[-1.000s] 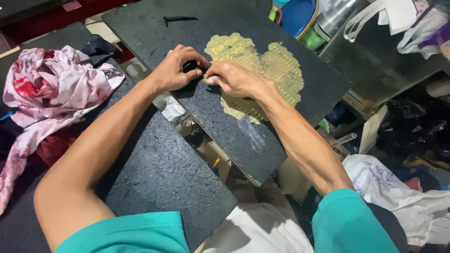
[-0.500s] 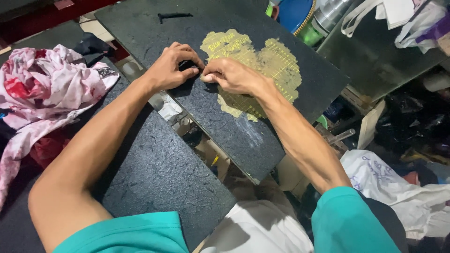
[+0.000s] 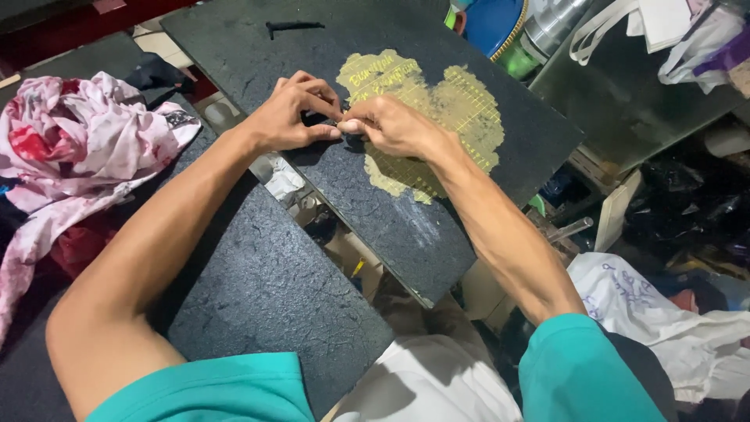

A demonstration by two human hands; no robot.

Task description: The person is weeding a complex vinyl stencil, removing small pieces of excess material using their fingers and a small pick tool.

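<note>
Both hands, left hand (image 3: 293, 113) and right hand (image 3: 387, 125), meet fingertip to fingertip, pinching a small dark piece (image 3: 341, 125) steady against the black board (image 3: 437, 234), beside its worn yellow patch (image 3: 437, 117).

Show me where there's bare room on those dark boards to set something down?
The near board is bare between the left arm and its front edge. The far board is free left of the yellow patch, below the black strip. Crowded: both hands meet mid-board; pink cloth fills the left.
</note>
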